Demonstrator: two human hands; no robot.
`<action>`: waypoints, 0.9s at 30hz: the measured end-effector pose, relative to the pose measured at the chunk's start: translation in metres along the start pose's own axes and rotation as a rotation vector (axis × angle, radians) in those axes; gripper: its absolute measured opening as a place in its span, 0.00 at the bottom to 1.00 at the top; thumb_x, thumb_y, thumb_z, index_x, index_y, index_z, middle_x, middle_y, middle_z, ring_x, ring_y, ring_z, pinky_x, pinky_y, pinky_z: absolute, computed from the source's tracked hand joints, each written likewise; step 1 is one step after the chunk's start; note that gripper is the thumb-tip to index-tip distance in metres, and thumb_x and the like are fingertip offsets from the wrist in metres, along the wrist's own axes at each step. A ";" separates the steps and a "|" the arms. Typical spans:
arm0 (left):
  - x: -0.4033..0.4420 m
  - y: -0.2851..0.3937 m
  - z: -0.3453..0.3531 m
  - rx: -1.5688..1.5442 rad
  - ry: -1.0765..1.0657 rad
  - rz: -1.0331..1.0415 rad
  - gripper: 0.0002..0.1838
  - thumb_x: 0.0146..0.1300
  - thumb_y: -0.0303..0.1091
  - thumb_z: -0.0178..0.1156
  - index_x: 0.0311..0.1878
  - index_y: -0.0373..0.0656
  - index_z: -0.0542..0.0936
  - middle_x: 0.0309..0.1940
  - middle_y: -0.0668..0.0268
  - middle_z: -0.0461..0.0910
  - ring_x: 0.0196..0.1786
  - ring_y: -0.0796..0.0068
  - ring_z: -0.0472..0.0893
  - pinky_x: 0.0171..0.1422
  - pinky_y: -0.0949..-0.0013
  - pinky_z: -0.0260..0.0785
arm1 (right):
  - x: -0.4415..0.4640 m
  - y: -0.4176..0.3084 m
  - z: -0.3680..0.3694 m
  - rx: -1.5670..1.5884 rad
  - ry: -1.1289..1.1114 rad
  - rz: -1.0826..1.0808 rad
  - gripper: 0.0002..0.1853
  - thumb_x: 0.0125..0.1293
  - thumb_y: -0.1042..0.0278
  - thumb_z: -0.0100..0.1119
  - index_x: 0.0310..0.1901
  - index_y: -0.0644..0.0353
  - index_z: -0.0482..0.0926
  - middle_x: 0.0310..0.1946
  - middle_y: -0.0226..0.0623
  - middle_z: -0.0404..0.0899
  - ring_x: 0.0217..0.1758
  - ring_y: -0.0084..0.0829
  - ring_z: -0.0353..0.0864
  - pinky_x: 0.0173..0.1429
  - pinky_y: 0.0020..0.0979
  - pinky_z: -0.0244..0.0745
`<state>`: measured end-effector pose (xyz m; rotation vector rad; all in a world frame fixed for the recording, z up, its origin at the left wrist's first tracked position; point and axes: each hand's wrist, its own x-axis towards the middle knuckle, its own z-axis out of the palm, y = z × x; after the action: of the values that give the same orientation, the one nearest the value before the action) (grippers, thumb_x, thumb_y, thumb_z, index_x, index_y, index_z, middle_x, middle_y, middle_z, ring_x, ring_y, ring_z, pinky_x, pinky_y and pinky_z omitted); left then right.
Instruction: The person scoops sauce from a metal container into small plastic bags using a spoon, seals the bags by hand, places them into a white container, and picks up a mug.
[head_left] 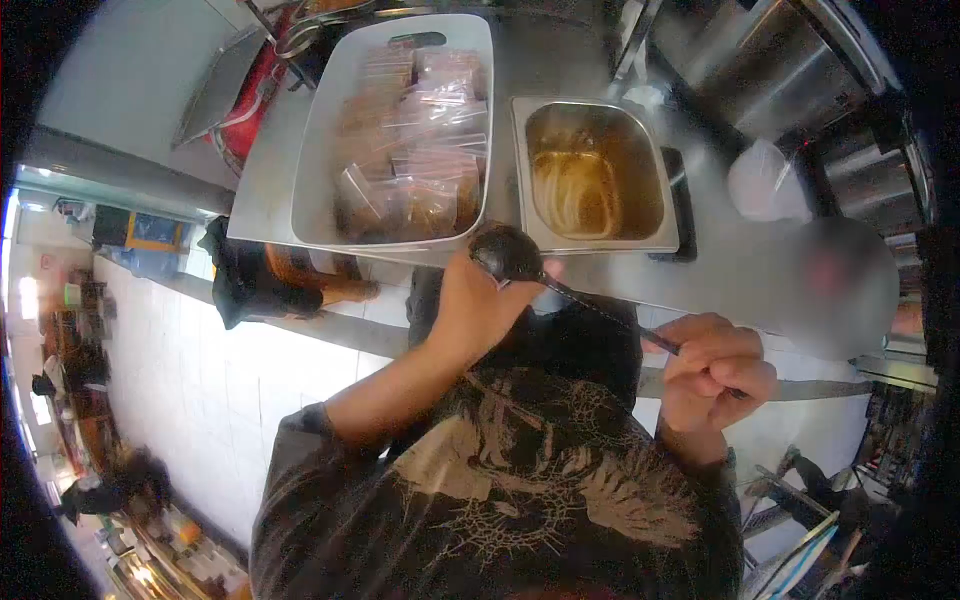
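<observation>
A dark ladle [507, 254] crosses in front of my body, its round bowl to the left and its thin handle slanting down to the right. My right hand [715, 370] is closed around the handle's end. Just below and behind the bowl is my left hand [478, 308], curled, with the thumb reaching right. The bowl hides most of its fingers, and whatever they pinch cannot be made out. Beyond the ladle stands a steel pan [658, 215] with brown liquid in it. Left of that, a white tub [318, 150] holds many small filled zip bags [430, 150].
Both containers stand on a steel counter [720, 270] whose near edge runs before me. A white crumpled bag [768, 182] and large steel pots [790, 65] are at the right. A red object [243, 128] lies at the back left. White floor tiles [230, 370] show below.
</observation>
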<state>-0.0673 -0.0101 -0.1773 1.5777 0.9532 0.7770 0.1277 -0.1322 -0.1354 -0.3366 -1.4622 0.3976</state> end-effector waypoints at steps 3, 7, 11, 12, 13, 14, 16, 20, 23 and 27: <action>0.001 0.006 0.000 -0.099 -0.029 -0.005 0.14 0.57 0.31 0.75 0.39 0.38 0.77 0.29 0.68 0.80 0.33 0.79 0.77 0.40 0.71 0.71 | 0.007 0.000 -0.004 0.095 -0.029 -0.053 0.21 0.72 0.79 0.56 0.63 0.82 0.69 0.55 0.76 0.74 0.54 0.56 0.83 0.56 0.61 0.80; -0.001 0.010 0.000 -0.094 -0.022 -0.056 0.14 0.58 0.30 0.74 0.40 0.38 0.77 0.30 0.68 0.80 0.33 0.79 0.77 0.41 0.72 0.71 | -0.007 0.003 0.002 -0.021 0.038 0.010 0.20 0.74 0.79 0.53 0.62 0.82 0.70 0.55 0.76 0.74 0.54 0.57 0.82 0.54 0.59 0.82; -0.002 -0.003 0.002 -0.195 -0.037 -0.048 0.14 0.59 0.28 0.72 0.43 0.37 0.76 0.32 0.69 0.81 0.36 0.80 0.78 0.43 0.72 0.71 | -0.021 0.008 0.002 -0.063 0.168 0.115 0.18 0.75 0.76 0.52 0.62 0.79 0.71 0.55 0.70 0.76 0.44 0.50 0.86 0.49 0.51 0.87; -0.001 -0.002 0.002 -0.204 -0.054 -0.065 0.14 0.60 0.28 0.72 0.44 0.37 0.76 0.33 0.69 0.81 0.36 0.80 0.78 0.44 0.73 0.72 | -0.021 0.010 0.003 -0.044 0.221 0.131 0.18 0.76 0.75 0.51 0.61 0.78 0.71 0.54 0.67 0.77 0.41 0.48 0.87 0.47 0.48 0.88; -0.001 -0.002 0.001 -0.213 -0.066 -0.067 0.14 0.60 0.27 0.71 0.44 0.36 0.76 0.34 0.69 0.81 0.38 0.80 0.78 0.45 0.73 0.72 | -0.020 0.010 0.005 -0.065 0.272 0.153 0.17 0.76 0.74 0.51 0.60 0.77 0.71 0.52 0.65 0.78 0.39 0.47 0.87 0.46 0.48 0.89; -0.001 -0.001 0.000 -0.222 -0.079 -0.069 0.14 0.60 0.27 0.71 0.44 0.36 0.77 0.34 0.69 0.81 0.39 0.81 0.78 0.46 0.73 0.71 | -0.017 0.011 0.008 -0.086 0.323 0.174 0.16 0.77 0.74 0.51 0.59 0.77 0.71 0.50 0.63 0.79 0.36 0.46 0.87 0.45 0.47 0.89; -0.001 0.002 0.001 -0.260 -0.073 -0.052 0.13 0.61 0.27 0.71 0.45 0.36 0.77 0.36 0.68 0.82 0.41 0.81 0.79 0.48 0.73 0.71 | -0.016 0.012 0.014 -0.133 0.483 0.248 0.13 0.77 0.73 0.50 0.55 0.75 0.71 0.42 0.56 0.81 0.34 0.45 0.87 0.43 0.47 0.89; -0.001 0.005 0.004 -0.272 -0.051 -0.002 0.10 0.62 0.29 0.70 0.42 0.38 0.78 0.38 0.69 0.81 0.42 0.82 0.77 0.50 0.74 0.70 | -0.021 0.018 0.011 -0.036 0.711 0.358 0.11 0.77 0.71 0.52 0.53 0.69 0.74 0.39 0.49 0.83 0.32 0.42 0.87 0.40 0.45 0.88; -0.001 -0.002 0.000 -0.176 -0.066 -0.015 0.09 0.64 0.29 0.69 0.39 0.39 0.78 0.35 0.71 0.78 0.40 0.83 0.75 0.49 0.75 0.69 | -0.011 0.018 0.012 0.197 0.874 0.395 0.09 0.76 0.71 0.54 0.52 0.66 0.76 0.39 0.47 0.84 0.36 0.42 0.87 0.43 0.46 0.87; -0.001 -0.021 0.001 -0.192 -0.077 0.056 0.10 0.65 0.31 0.68 0.38 0.40 0.76 0.32 0.72 0.74 0.37 0.84 0.71 0.46 0.77 0.67 | -0.012 0.018 -0.001 -0.009 0.954 0.463 0.08 0.75 0.70 0.56 0.49 0.64 0.78 0.40 0.44 0.83 0.42 0.39 0.85 0.45 0.42 0.84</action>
<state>-0.0709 -0.0093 -0.1979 1.4608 0.7582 0.8165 0.1273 -0.1220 -0.1542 -0.7547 -0.4426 0.5016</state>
